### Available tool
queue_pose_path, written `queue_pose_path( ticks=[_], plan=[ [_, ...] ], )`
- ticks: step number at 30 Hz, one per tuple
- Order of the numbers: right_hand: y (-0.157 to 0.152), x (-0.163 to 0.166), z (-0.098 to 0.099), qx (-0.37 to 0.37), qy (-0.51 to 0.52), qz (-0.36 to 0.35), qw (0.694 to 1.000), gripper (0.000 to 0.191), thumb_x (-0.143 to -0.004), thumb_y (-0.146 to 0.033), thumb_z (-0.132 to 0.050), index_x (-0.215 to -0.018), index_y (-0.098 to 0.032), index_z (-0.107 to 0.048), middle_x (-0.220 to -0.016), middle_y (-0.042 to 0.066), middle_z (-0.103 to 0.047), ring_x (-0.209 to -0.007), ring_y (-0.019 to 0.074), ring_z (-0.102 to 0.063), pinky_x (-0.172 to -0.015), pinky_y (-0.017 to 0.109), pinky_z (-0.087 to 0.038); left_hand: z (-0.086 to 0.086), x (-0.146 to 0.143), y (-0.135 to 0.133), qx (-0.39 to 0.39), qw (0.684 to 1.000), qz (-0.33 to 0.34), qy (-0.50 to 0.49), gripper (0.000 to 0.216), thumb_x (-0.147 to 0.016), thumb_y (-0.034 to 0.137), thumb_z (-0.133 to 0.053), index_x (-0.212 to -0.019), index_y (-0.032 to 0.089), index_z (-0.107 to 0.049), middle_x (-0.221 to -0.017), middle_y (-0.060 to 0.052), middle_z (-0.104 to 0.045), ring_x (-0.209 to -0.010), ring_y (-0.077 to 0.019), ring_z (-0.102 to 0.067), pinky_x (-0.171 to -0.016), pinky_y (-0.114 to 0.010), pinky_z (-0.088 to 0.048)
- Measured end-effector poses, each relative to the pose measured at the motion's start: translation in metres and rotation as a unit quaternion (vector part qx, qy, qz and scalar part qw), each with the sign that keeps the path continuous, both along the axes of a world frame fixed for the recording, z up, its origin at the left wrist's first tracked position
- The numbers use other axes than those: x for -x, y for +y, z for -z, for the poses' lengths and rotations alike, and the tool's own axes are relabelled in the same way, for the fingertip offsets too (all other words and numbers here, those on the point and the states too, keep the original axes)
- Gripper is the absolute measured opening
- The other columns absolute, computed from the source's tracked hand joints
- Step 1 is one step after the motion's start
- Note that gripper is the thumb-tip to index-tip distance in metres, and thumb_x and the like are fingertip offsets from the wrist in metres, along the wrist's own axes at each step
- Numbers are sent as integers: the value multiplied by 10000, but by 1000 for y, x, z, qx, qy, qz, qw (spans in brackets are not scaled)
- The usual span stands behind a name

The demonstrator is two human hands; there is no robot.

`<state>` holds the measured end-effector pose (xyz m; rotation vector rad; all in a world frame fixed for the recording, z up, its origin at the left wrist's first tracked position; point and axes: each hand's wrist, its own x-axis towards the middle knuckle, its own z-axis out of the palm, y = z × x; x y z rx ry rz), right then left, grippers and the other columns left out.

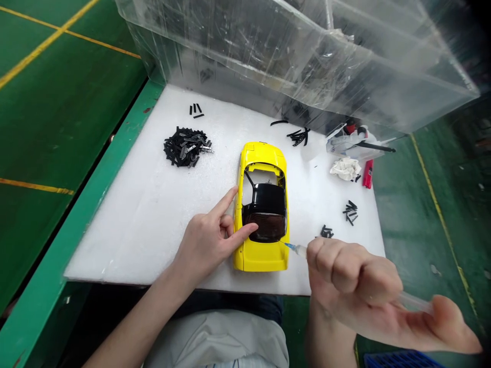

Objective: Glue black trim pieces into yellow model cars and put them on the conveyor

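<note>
A yellow model car body [264, 255] with a black roof [269, 198] and a dark rear window [264, 228] lies on the white foam sheet [126, 225]. My left hand [207, 240] steadies it: the index finger rests along its left side and the thumb presses on the rear window. In my right hand [356, 276] is a syringe [301, 250], wrapped by the fingers, with the thumb at its plunger end. Its thin blue-hubbed needle points at the lower right corner of the rear window; whether the tip touches I cannot tell.
A heap of short black strips [186, 147] lies at left, with curved black strips [299, 136] at the back. Crumpled white tissue [345, 168], a red object [368, 174] and a clear tool holder [351, 143] stand at right. A clear plastic box [245, 66] spans the back.
</note>
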<state>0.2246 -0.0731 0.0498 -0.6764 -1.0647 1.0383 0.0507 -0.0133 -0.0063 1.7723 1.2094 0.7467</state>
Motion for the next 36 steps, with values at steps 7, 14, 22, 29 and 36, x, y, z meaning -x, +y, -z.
queue_pose_path(
  ticks=[7, 14, 22, 29, 36],
  plan=[
    [0, 0, 0, 7, -26, -2, 1000, 479, -869, -498, -370, -580, -217, -110, -465, -69, -65, -362, 88, -53, -419, 261, -102, 0, 1, 0, -4, 1000, 2, 5, 755, -871, 538, -586, -1457, 90, -427, -504, 97, -503, -445, -80, -441, -468, -191, -362],
    [2, 3, -1, 8, -21, 8, 1000, 481, -859, -487, -389, -585, -216, -101, -471, -70, -55, -381, 82, -37, -416, 257, -90, 0, 1, 0, -11, 1000, 10, 13, 768, -883, 543, -565, -1455, 55, -415, -508, 99, -499, -441, -78, -435, -472, -190, -368],
    [0, 2, -2, 7, -21, -2, 1000, 483, -868, -473, -412, -592, -215, -111, -483, -66, -68, -381, 73, -47, -422, 259, -76, -2, 0, 1, -15, 1000, 15, 19, 769, -889, 544, -544, -1456, 42, -408, -506, 101, -493, -437, -77, -433, -473, -187, -373],
    [-1, 1, -1, 1, -33, 5, 999, 458, -872, -464, -407, -572, -218, -164, -510, -66, -91, -412, 79, -68, -460, 266, -104, -1, 1, 0, 14, 1000, 13, 10, 795, -874, 553, -564, -1470, 55, -392, -514, 102, -497, -450, -82, -444, -492, -200, -371],
    [30, -56, 16, 38, -103, 192, 975, 557, -913, -622, -228, -549, -211, -318, -503, -50, -241, -450, 113, -264, -508, 291, -301, 1, 3, 2, 62, 998, 12, 12, 793, -866, 570, -545, -1482, 97, -384, -531, 94, -531, -479, -108, -490, -519, -227, -379]
  ],
)
